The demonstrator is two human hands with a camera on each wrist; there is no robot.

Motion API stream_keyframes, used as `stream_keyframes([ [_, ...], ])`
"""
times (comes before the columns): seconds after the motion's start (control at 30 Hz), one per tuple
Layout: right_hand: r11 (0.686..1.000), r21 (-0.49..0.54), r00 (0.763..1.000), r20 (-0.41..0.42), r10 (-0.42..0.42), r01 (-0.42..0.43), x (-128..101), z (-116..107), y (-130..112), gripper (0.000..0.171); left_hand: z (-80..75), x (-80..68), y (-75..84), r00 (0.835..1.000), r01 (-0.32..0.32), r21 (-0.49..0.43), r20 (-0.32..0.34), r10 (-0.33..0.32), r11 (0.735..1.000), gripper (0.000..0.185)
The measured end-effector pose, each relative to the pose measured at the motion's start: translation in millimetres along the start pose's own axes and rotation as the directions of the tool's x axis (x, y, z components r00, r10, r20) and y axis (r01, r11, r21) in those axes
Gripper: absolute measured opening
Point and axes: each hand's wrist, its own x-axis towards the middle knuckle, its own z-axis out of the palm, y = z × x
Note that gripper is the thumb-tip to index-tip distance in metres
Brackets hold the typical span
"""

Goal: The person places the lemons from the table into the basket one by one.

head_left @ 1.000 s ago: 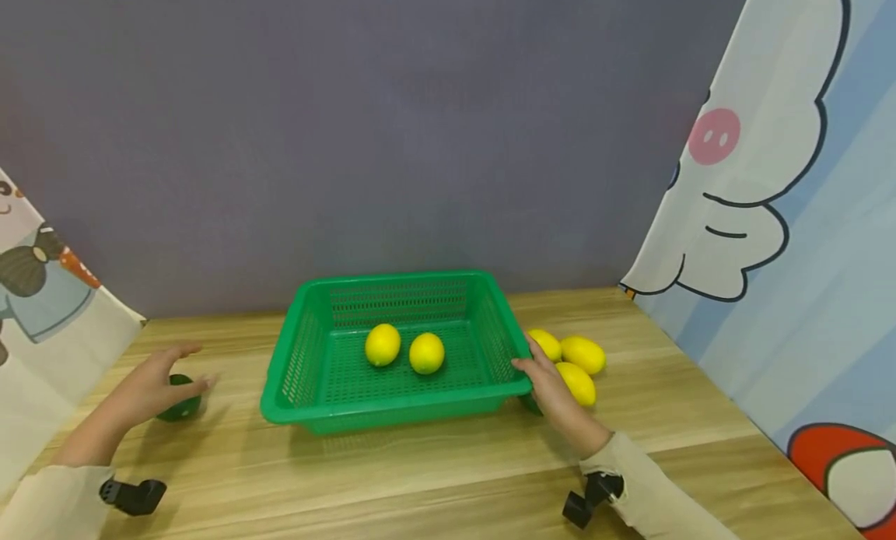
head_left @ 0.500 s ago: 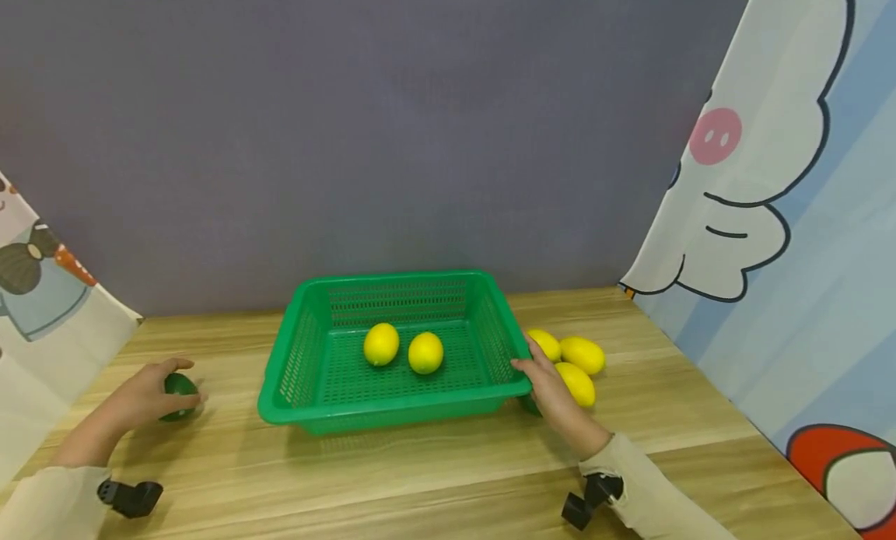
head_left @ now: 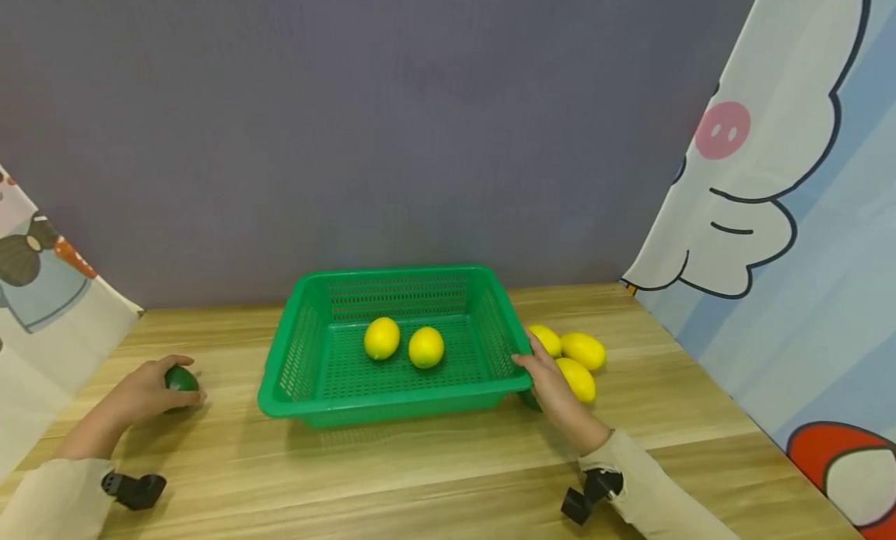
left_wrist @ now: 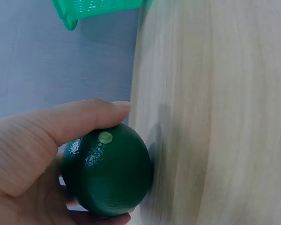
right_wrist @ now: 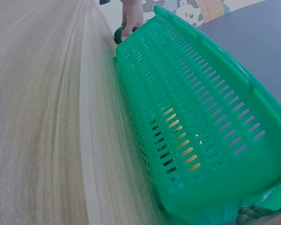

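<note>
My left hand (head_left: 148,390) grips a dark green lime (left_wrist: 110,173) at the table's left side. In the left wrist view the thumb lies over its top beside the pale stem end, while fingertips curl under the far side. My right hand (head_left: 554,388) holds the right rim of a green plastic basket (head_left: 392,406), thumb over the rim and fingers on the outer side. Two yellow lemons, one lemon (head_left: 381,338) left of the other lemon (head_left: 426,347), lie on the basket's slotted floor.
Several more lemons (head_left: 583,351) lie grouped on the wooden table (head_left: 364,478) right of the basket, partly behind my right hand. A dark green round thing (head_left: 530,401) shows beneath that hand. A grey wall (head_left: 392,135) stands close behind the basket.
My left hand's fingers have closed from a wider spread round the lime. The right hand has stayed on the basket's rim, and the lemons have not moved in the basket.
</note>
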Motion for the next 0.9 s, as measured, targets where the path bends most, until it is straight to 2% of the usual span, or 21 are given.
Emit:
stream_keyframes([
  [0.1, 1.000, -0.003, 1.000, 0.008, -0.001, 0.001, -0.7, -0.6, -0.2, 0.064, -1.3, -0.8, 1.5, 1.000, 0.001, -0.004, -0.010, -0.002, 1.000, 0.075],
  [0.43, 1.000, -0.004, 1.000, 0.019, -0.009, 0.009, -1.4, -1.6, -0.6, 0.065, -12.6, 2.4, 12.7, 0.992, -0.068, -0.001, -0.105, 0.067, 0.998, 0.074],
  [0.9, 1.000, -0.005, 1.000, 0.022, -0.019, 0.019, -1.1, -1.4, 0.3, 0.065, -24.3, 9.6, 55.6, 0.984, -0.134, -0.028, -0.127, 0.129, 0.991, 0.076],
])
